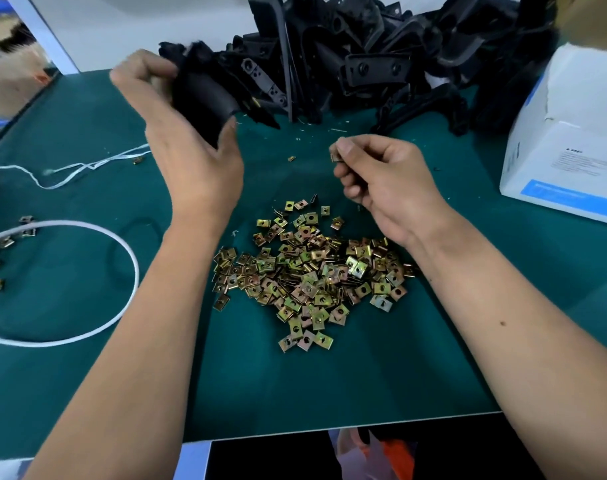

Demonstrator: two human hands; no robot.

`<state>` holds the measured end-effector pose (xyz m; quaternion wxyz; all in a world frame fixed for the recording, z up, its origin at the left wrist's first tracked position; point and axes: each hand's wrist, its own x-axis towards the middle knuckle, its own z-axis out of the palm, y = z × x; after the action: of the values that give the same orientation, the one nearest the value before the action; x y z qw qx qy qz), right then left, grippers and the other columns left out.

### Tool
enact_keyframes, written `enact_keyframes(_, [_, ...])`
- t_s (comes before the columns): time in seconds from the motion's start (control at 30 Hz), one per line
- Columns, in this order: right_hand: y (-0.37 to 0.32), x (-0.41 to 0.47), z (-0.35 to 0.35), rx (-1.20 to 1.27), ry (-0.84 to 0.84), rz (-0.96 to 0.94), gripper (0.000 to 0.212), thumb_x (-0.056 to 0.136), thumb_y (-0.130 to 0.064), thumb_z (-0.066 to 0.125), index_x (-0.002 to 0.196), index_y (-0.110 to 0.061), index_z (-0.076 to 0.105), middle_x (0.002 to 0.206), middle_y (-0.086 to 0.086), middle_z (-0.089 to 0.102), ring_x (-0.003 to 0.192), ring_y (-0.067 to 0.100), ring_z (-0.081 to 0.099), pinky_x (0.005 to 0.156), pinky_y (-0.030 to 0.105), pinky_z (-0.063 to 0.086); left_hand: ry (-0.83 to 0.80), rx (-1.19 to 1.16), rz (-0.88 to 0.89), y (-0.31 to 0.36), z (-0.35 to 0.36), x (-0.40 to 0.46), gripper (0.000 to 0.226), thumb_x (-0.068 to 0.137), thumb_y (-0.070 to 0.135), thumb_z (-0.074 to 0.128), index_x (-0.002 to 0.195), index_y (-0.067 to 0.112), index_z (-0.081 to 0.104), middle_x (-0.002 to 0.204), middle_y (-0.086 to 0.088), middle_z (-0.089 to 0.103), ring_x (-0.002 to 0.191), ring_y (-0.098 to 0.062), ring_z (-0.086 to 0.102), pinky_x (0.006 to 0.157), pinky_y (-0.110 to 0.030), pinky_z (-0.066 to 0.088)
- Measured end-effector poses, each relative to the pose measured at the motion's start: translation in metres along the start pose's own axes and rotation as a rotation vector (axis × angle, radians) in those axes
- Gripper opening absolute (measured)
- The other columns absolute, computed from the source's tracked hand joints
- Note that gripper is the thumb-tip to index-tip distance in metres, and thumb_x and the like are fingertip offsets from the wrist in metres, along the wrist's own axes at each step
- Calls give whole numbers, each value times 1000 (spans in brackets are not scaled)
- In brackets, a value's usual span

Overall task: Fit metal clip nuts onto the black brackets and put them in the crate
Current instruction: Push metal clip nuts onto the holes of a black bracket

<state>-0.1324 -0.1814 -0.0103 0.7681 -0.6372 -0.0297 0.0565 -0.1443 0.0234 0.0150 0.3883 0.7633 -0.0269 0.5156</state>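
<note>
At ten o'clock the left hand [177, 133] has its grip curled round a black bracket [205, 102] (blurred), lifted above the green desk [329, 386]. The right hand [381, 181] pinches one clip nut [335, 156] at one o'clock above the loose clip nut pile [305, 275]; more brackets [364, 53] heap at twelve.

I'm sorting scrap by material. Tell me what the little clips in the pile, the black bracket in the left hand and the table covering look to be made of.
Clips: plated sheet metal, probably; shiny yellow-gold sheen with rainbow tints.
Black bracket: likely moulded plastic; matte, smoothly curved, though blurred.
Table covering: a dull dark-green mat, perhaps rubber or vinyl; flat, no weave visible.
</note>
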Motion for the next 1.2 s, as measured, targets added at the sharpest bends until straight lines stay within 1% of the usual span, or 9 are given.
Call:
enact_keyframes(0.13, [-2,1,-1,47,-19,37,10,98,-6,66,98,-5,76,76,4,72,67,8,60,62,18,52,-291,46,-83,-8,8,-9,65,72,13,87,124,14,49,94,34,56,90,15,56,83,-6,44])
enact_keyframes(0.23, [-2,1,-3,61,-39,52,12,96,2,66,101,-3,75,80,8,75,68,9,62,63,19,53,-536,105,48,-10,9,-14,48,77,39,88,107,16,59,92,18,65,85,-5,64,78,-29,56])
enact_keyframes(0.33, [-2,2,-5,66,-13,49,8,95,-1,68,95,-6,74,81,8,75,66,9,62,59,20,52,-717,184,135,-11,11,-20,31,90,51,68,102,22,65,85,7,70,78,-22,67,70,-39,56])
enact_keyframes(0.5, [-4,2,-8,106,-51,39,10,95,-1,67,91,-8,72,82,7,73,71,10,62,57,22,51,-706,213,137,-13,19,-26,25,101,32,61,118,16,53,69,9,54,63,-28,56,59,-37,39])
enact_keyframes(0.57, [-3,2,-7,87,-59,34,11,93,4,68,95,-7,72,79,7,73,68,10,61,58,21,52,-748,143,90,-14,21,-28,42,97,37,65,127,14,46,77,10,56,73,-22,57,70,-35,37])
enact_keyframes(0.67, [-2,1,-5,60,-17,31,11,92,2,69,98,-5,76,78,5,74,68,9,63,60,19,52,-852,127,29,-14,21,-32,71,89,70,50,135,16,35,102,13,59,105,-9,51,99,-39,28])
enact_keyframes(0.8, [-3,1,-6,75,7,51,12,94,1,67,99,-3,78,80,6,72,70,10,61,62,20,52,-887,46,-90,-18,23,-35,60,96,69,31,133,21,34,113,18,51,112,14,37,108,-38,19])
enact_keyframes(0.93, [-4,1,-5,83,22,63,10,92,2,69,96,-4,77,81,7,70,67,9,60,59,20,51,-868,70,1,-18,27,-36,64,91,67,50,131,20,32,108,13,65,114,-8,51,106,-37,21])
enact_keyframes(1.2, [2,4,-6,-3,66,35,6,88,-1,76,89,-7,78,79,3,70,64,9,60,60,21,52,-827,38,42,-23,29,-36,100,80,69,67,153,19,20,111,14,71,120,-11,60,109,-34,19])
